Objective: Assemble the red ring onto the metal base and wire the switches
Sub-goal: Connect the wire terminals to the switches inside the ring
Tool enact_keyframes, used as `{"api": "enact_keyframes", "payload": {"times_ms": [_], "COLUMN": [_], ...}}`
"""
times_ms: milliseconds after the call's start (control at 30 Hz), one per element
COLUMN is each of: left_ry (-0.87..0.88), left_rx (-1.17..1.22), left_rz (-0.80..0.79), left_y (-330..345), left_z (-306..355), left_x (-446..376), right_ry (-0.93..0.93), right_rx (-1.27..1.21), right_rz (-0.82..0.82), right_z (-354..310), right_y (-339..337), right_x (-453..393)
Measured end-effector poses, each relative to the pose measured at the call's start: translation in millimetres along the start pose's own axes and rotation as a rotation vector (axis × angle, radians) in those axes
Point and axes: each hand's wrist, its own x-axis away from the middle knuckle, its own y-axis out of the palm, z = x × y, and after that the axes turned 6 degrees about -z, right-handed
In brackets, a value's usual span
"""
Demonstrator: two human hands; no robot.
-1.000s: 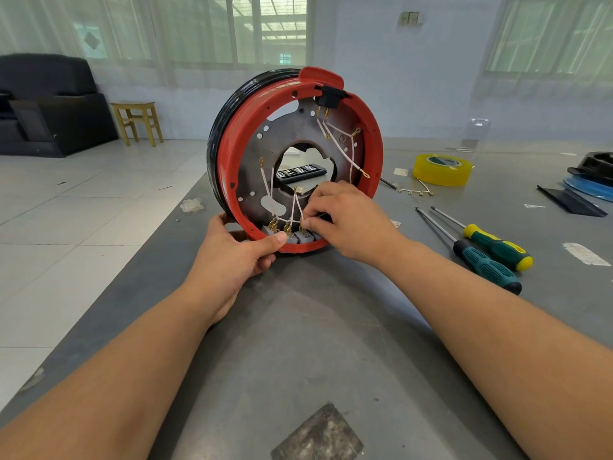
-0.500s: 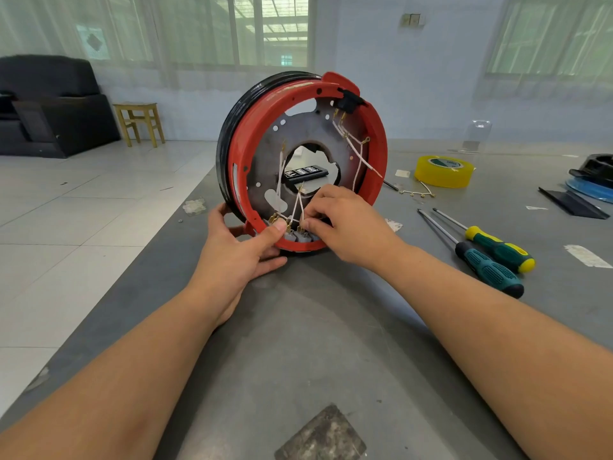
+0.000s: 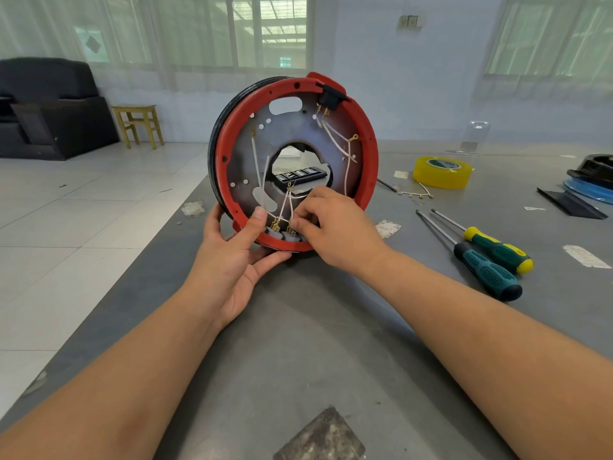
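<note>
Because the switches [image 3: 282, 233] sit at its bottom edge, the ring [image 3: 366, 167] stands upright on the table [image 3: 315, 343], facing the person. Below it, the left hand [image 3: 232, 260] grips the rim, steadying it, while the right hand [image 3: 335, 227] pinches a wire terminal at the switches. Screwdrivers [image 3: 487, 260] lie right of the ring.

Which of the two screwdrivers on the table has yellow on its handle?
The farther screwdriver, with yellow handle ends; the nearer screwdriver is teal and black only.

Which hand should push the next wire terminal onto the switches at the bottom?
Right hand: its fingertips are already at the switches. Left hand grips the red ring, steadying it upright.
</note>
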Motion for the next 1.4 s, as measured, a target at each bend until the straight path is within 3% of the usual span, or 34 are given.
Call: {"api": "enact_keyframes", "payload": {"times_ms": [467,633,900,1400], "left_ry": [-0.009,-0.02,-0.066,-0.06], "left_rx": [0.028,0.006,0.003,0.065], "left_rz": [-0.031,-0.052,0.004,-0.005], "left_y": [-3,-3,0,2], "left_z": [-1,1,6,8], "left_x": [-1,0,5,7], "right_ry": [0.013,0.073,0.026,0.014], "right_rx": [0.007,-0.03,0.164,0.258], "right_rz": [-0.069,0.011,-0.215,-0.348], "right_z": [-1,5,-6,-15], "right_y": [-10,-30,-35,-35], "right_x": [-3,-7,-6,-5]}}
